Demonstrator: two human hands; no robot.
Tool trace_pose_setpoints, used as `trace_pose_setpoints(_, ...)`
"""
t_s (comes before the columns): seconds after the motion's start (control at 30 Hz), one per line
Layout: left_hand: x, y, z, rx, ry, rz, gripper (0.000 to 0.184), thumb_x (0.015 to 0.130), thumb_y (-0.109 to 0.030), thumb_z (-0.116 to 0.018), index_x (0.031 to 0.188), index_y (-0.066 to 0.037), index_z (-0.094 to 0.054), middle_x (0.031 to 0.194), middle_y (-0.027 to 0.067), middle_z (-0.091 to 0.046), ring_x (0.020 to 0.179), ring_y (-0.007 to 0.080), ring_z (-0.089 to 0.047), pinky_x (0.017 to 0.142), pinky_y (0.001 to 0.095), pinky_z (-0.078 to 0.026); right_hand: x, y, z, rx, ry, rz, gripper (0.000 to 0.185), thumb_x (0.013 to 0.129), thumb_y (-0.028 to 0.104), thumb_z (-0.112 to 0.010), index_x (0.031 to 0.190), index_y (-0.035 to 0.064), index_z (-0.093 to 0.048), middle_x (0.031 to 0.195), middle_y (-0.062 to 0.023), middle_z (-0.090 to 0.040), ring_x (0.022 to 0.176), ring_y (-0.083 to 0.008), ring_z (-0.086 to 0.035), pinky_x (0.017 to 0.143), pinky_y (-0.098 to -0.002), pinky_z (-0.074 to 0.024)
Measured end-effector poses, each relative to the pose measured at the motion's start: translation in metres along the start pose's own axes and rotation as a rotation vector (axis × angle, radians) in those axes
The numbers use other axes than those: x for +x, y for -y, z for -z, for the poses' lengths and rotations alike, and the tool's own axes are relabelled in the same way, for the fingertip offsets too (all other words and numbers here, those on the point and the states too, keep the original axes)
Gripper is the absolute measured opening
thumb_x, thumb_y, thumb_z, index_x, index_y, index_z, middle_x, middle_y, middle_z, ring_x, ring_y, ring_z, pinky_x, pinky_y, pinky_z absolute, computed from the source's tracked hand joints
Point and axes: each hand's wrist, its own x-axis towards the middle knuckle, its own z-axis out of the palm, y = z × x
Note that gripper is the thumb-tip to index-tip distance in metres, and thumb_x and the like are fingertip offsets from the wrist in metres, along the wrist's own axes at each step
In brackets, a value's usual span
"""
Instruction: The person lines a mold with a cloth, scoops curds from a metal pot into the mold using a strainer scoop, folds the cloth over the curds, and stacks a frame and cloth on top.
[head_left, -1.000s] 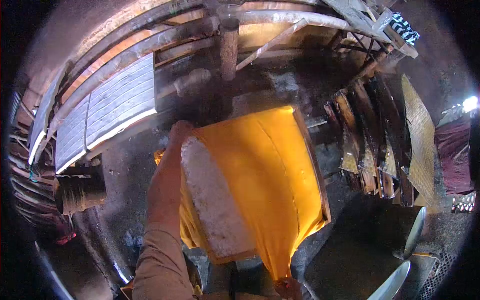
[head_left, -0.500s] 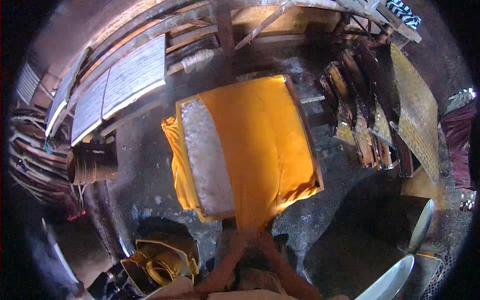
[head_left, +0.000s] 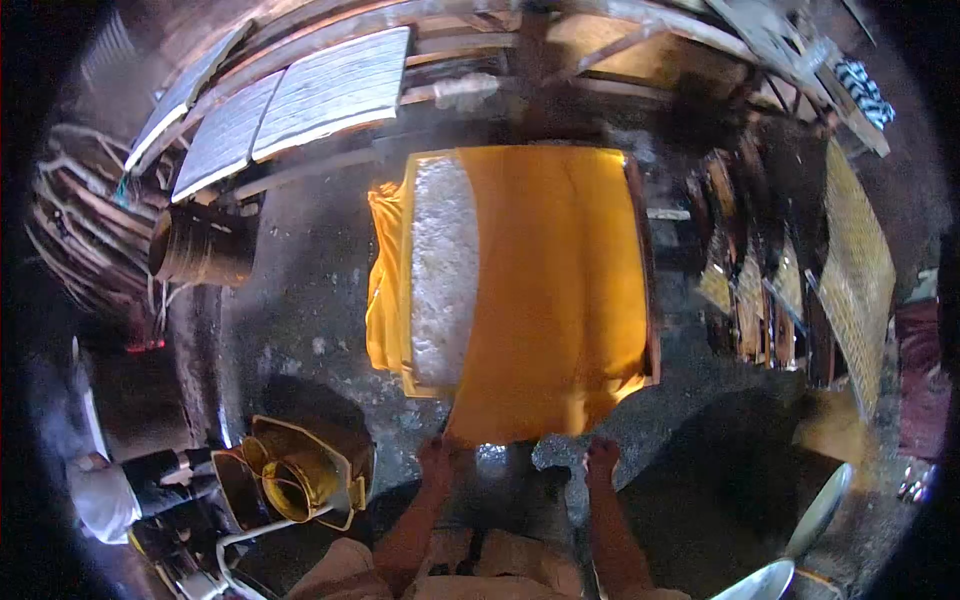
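Note:
An orange cloth (head_left: 550, 300) lies across a rectangular wooden frame (head_left: 650, 270) on the dark surface in front of me. A strip of white, lumpy material (head_left: 440, 280) shows uncovered on the frame's left side. More orange cloth (head_left: 385, 290) hangs bunched outside the left edge. My left hand (head_left: 434, 462) is closed at the near left corner of the cloth. Close to the cloth's near right edge, my right hand (head_left: 601, 459) has its fingers curled; what they hold, if anything, I cannot make out. The near edge of the cloth droops between the hands.
Several dark-edged frames (head_left: 750, 280) and a woven panel (head_left: 860, 270) stand at the right. Pale slabs (head_left: 330, 85) lean at the back left above a rusty drum (head_left: 205, 245). Yellowed cans (head_left: 300, 485) sit lower left. Round metal rims (head_left: 820, 510) stand lower right.
My hands, close together at the near end of the cloth before, are now apart, left and right. The cloth's gathered near end has spread wider. The whole view has shifted.

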Motion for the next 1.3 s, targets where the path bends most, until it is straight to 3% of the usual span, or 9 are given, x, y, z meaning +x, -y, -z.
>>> trace_pose_setpoints(0.17,0.036,0.055,0.027,0.061,-0.058,0.103,0.015,0.084,-0.018,-0.057,0.091,-0.005,-0.056,0.086,0.0098,-0.059,0.069,0.0203,-0.058,0.063,0.0346,-0.050,-0.007,0.053,-0.037,-0.258,0.031,0.260,0.013,0.082,0.011,-0.058,0.090,0.0054,-0.050,0.071,-0.0060,-0.054,0.044,-0.0134,-0.050,0.037,-0.0253,-0.0412)
trace_pose_setpoints(0.27,0.078,0.104,0.041,1.067,0.064,-0.105,0.022,0.086,-0.026,-0.053,0.093,-0.005,-0.058,0.089,0.0087,-0.059,0.071,0.0199,-0.057,0.063,0.0356,-0.049,0.008,0.127,-0.152,-0.196,0.350,0.459,0.014,0.083,0.013,-0.059,0.091,0.0057,-0.051,0.069,-0.0038,-0.053,0.051,-0.0120,-0.052,0.043,-0.0240,-0.0431)
trace_pose_setpoints(0.33,0.100,0.105,0.043,-0.026,0.015,0.246,0.032,0.087,-0.032,-0.048,0.097,-0.004,-0.058,0.091,0.0084,-0.059,0.075,0.0209,-0.057,0.064,0.0358,-0.048,0.026,0.159,-0.249,-0.251,0.581,0.642,0.016,0.083,0.015,-0.059,0.094,0.0059,-0.052,0.071,-0.0027,-0.053,0.057,-0.0120,-0.052,0.049,-0.0235,-0.0444)
trace_pose_setpoints(0.67,0.233,0.010,0.106,-0.610,-0.604,0.065,0.094,0.066,-0.045,-0.073,0.136,-0.007,-0.022,0.110,0.0073,-0.052,0.090,0.0216,-0.057,0.078,0.0376,-0.048,-0.012,0.139,-0.700,-1.158,1.064,1.153,0.026,0.076,0.023,-0.064,0.090,0.0022,-0.058,0.075,-0.0118,-0.061,0.076,-0.0226,-0.062,0.071,-0.0344,-0.0484)
trace_pose_setpoints(0.87,0.263,0.030,0.133,-0.835,-0.265,-0.053,0.075,0.070,-0.036,-0.071,0.130,-0.007,-0.036,0.094,0.0021,-0.056,0.076,0.0153,-0.056,0.064,0.0319,-0.047,0.041,0.078,-0.784,-1.531,0.496,1.468,0.040,0.071,0.022,-0.065,0.105,0.0053,-0.053,0.091,-0.0128,-0.060,0.093,-0.0294,-0.057,0.076,-0.0394,-0.0478)
trace_pose_setpoints(0.93,0.247,-0.048,0.140,0.460,-0.240,0.253,0.044,0.083,-0.028,-0.058,0.120,-0.008,-0.049,0.076,0.0064,-0.059,0.065,0.0148,-0.058,0.054,0.0332,-0.047,0.058,0.067,-0.796,-1.630,0.432,1.473,0.038,0.073,0.024,-0.063,0.105,0.0066,-0.054,0.091,-0.0127,-0.059,0.094,-0.0297,-0.056,0.076,-0.0405,-0.0477)
trace_pose_setpoints(1.0,0.244,-0.027,0.141,0.573,-0.285,0.087,0.039,0.080,-0.035,-0.060,0.100,-0.002,-0.054,0.065,0.0096,-0.056,0.059,0.0172,-0.055,0.052,0.0360,-0.044,0.054,0.073,-0.793,-1.890,0.363,1.786,0.026,0.077,0.022,-0.055,0.096,0.0039,-0.060,0.085,-0.0117,-0.060,0.092,-0.0257,-0.057,0.070,-0.0430,-0.0471)
trace_pose_setpoints(1.17,0.199,-0.029,0.142,0.077,-0.434,-0.352,0.027,0.085,-0.028,-0.052,0.096,-0.005,-0.063,0.085,0.0160,-0.063,0.073,0.0258,-0.062,0.063,0.0363,-0.050,0.075,0.120,-0.819,-0.840,0.451,0.331,0.021,0.080,0.027,-0.056,0.085,0.0076,-0.061,0.078,-0.0112,-0.061,0.078,-0.0306,-0.060,0.072,-0.0450,-0.0484)
trace_pose_setpoints(1.3,0.128,-0.115,0.146,0.014,-0.369,-0.249,0.027,0.080,-0.022,-0.060,0.095,0.000,-0.061,0.089,0.0117,-0.063,0.079,0.0209,-0.060,0.068,0.0333,-0.048,0.010,0.210,-0.816,-0.192,0.594,-0.049,0.021,0.080,0.023,-0.055,0.094,0.0084,-0.057,0.091,-0.0119,-0.058,0.081,-0.0293,-0.059,0.068,-0.0473,-0.0481)
